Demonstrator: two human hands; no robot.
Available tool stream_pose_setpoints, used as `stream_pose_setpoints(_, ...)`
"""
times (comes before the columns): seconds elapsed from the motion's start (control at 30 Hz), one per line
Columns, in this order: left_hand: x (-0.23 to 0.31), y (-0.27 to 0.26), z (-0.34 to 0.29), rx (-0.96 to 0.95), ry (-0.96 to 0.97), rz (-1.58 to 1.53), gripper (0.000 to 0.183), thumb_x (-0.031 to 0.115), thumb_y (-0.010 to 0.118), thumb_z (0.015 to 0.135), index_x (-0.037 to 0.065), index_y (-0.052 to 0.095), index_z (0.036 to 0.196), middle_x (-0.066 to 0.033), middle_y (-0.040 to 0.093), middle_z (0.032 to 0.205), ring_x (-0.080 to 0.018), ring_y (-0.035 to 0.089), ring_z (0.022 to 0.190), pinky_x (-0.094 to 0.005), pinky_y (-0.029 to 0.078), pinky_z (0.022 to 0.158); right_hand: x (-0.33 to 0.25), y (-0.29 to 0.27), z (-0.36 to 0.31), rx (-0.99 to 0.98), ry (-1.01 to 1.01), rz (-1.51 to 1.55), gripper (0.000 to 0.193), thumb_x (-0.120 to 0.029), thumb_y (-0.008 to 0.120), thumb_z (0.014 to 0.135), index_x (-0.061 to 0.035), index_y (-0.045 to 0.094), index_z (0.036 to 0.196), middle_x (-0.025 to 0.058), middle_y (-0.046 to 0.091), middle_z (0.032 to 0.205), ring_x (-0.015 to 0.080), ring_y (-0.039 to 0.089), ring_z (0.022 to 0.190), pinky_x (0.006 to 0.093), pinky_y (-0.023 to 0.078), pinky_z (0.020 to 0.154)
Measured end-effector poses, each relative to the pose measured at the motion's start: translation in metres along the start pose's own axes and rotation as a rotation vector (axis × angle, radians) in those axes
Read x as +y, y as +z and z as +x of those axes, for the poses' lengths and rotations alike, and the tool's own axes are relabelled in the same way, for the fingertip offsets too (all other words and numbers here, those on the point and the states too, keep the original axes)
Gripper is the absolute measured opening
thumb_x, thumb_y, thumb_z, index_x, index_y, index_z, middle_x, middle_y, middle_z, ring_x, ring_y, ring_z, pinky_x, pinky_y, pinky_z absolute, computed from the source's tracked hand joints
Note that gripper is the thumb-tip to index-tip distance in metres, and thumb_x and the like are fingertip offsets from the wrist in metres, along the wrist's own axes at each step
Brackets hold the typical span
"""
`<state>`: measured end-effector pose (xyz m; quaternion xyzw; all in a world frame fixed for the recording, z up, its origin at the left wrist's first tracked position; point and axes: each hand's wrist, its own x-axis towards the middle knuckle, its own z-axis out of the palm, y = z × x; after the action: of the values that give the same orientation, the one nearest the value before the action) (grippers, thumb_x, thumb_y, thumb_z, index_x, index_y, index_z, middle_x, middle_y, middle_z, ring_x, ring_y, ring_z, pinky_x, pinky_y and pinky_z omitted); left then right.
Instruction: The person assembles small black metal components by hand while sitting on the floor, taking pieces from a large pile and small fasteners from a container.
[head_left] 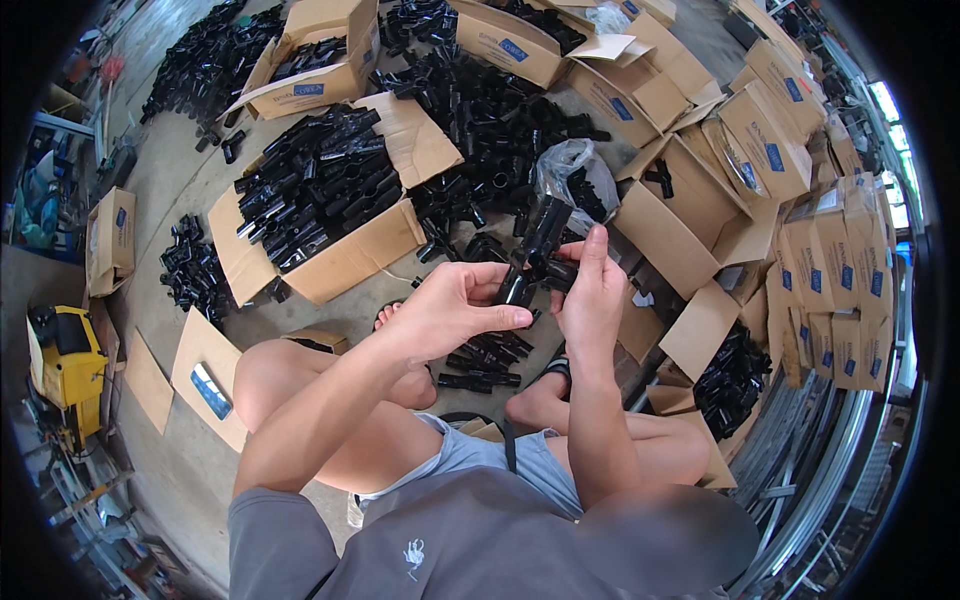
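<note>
fingers of the left hand (440,308) are bent closed around the lower end of a black fitting (543,238), the thumb lying along its near side. those of the right hand (592,308) are closed on its side branch. the fitting is held tilted in the air above the floor (185,500), in front of the seated person. beyond it is a heap (470,120) of similar pieces beside a clear bag (562,165); to the left, an open box (355,262) is piled with more. a small pile (485,362) lies between the feet (540,396).
</note>
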<state>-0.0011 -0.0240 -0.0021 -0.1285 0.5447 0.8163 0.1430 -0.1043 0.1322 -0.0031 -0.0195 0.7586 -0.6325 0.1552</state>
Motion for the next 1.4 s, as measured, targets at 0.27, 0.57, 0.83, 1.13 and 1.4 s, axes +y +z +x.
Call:
stream_pose_setpoints(0.27,0.000,0.006,0.002,-0.054,-0.013,-0.138,0.047,0.007,0.073,0.096,-0.004,0.057,0.139,-0.0028,0.070,0.120,-0.0064,0.063,0.109,-0.0246,0.049,0.099,-0.004,-0.003,-0.001,0.041,0.082,0.009,0.078,-0.059,0.031,0.110,0.0047,0.068,0.085,0.0041,0.058,0.059,0.0111,0.052,0.046,0.0272,0.039,0.044)
stream_pose_setpoints(0.57,-0.010,0.011,0.006,0.015,0.037,-0.124,0.050,0.006,0.077,0.093,-0.004,0.058,0.138,-0.0062,0.069,0.124,-0.0095,0.064,0.113,-0.0274,0.051,0.102,0.005,0.001,0.000,0.113,0.056,-0.090,0.080,-0.060,0.027,0.110,0.0036,0.070,0.085,0.0057,0.063,0.065,0.0143,0.057,0.051,0.0288,0.044,0.048)
stream_pose_setpoints(0.83,-0.010,0.003,0.005,0.172,0.039,0.016,0.040,0.001,0.073,0.093,-0.007,0.061,0.130,-0.0059,0.072,0.112,-0.0075,0.064,0.100,-0.0253,0.053,0.088,0.024,-0.003,0.017,-0.174,0.101,0.128,0.081,-0.071,0.030,0.104,0.0019,0.065,0.107,0.0084,0.069,0.084,0.0118,0.059,0.057,0.0247,0.043,0.050)
stream_pose_setpoints(1.13,-0.006,-0.021,0.003,0.425,0.230,1.213,0.049,0.004,0.078,0.080,-0.001,0.061,0.126,-0.0227,0.072,0.100,-0.0407,0.069,0.090,-0.0449,0.055,0.076,0.217,-0.118,0.230,0.264,0.176,-0.647,0.037,-0.035,0.057,0.102,-0.0008,0.073,0.105,0.0113,0.076,0.092,0.0204,0.074,0.081,0.0353,0.058,0.074)
stream_pose_setpoints(1.4,-0.019,-0.031,0.014,0.304,0.070,1.326,0.038,-0.008,0.068,0.072,-0.004,0.054,0.107,-0.0244,0.067,0.095,-0.0436,0.068,0.091,-0.0492,0.056,0.077,0.241,-0.044,0.185,-0.227,0.159,-1.017,0.026,-0.027,0.077,0.086,-0.0120,0.075,0.107,0.0174,0.075,0.111,0.0387,0.070,0.109,0.0486,0.056,0.092)
